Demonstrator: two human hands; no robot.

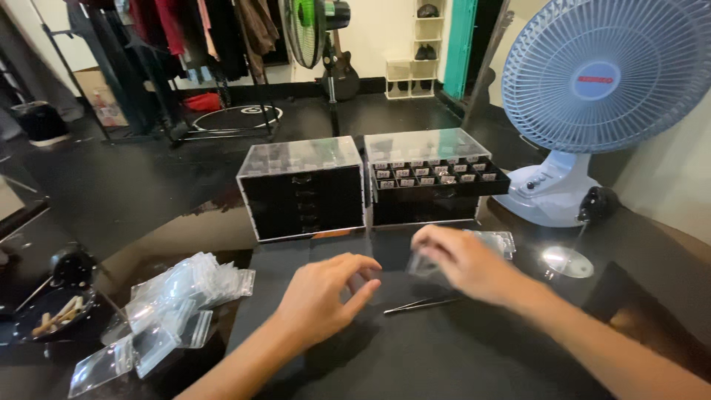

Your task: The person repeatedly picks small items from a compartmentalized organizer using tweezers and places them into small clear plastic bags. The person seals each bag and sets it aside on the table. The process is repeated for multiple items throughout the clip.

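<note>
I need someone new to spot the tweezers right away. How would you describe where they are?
Start at the two black drawer boxes at the back of the dark table. Come forward to the right hand; the tweezers lie flat just below it. They are the only thin metal thing there, unlike the clear plastic bags heaped at left.

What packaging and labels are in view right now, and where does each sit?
Clear zip bags: loose pile, front left of the table.
Small clear bag: under the right hand.
Small white tags: rows in the open drawer of the right black organiser.
Red oval badge: centre of the pale blue fan.
</note>
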